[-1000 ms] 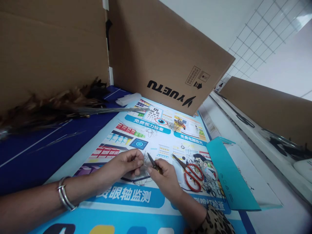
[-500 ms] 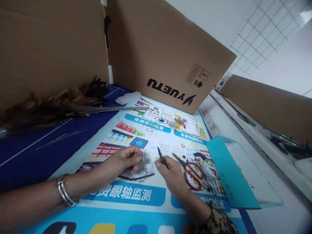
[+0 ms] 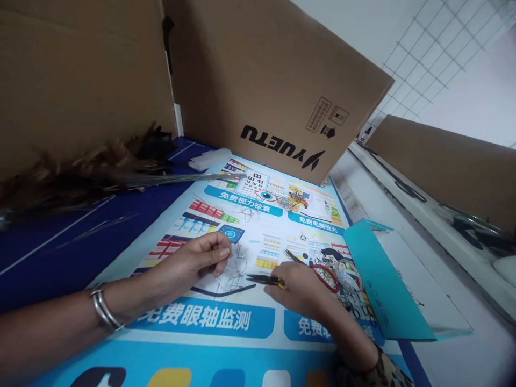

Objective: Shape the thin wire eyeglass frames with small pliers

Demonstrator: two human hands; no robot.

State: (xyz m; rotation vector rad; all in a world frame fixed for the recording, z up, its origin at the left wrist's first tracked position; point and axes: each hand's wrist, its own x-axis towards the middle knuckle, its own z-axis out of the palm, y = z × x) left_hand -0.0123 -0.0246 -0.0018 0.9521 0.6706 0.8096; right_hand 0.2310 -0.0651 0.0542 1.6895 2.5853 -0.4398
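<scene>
My left hand [image 3: 209, 255], with two silver bangles at the wrist, is closed in a pinch at the middle of the printed sheet. A thin wire [image 3: 237, 260], faint and hard to follow, seems to run from its fingertips. Fine tangled strands lie just beyond and below them. My right hand [image 3: 300, 285] is wrapped round needle-nose pliers [image 3: 264, 279]; their dark jaws point left toward the strands, slightly apart, and a bit of yellow handle shows. Red-handled scissors [image 3: 327, 278] lie beside the right hand, which partly covers them.
A clear round roll or ring [image 3: 350, 275] and dark small loops lie right of the scissors. A teal open box [image 3: 382, 290] stands farther right. Cardboard boxes [image 3: 278, 80] wall off the back and left. Brown feathers [image 3: 80, 177] and long wires [image 3: 185, 179] lie at left.
My right hand has turned over, and the pliers now point left instead of up and away. It covers more of the scissors. My left hand keeps its pinch, shifted slightly.
</scene>
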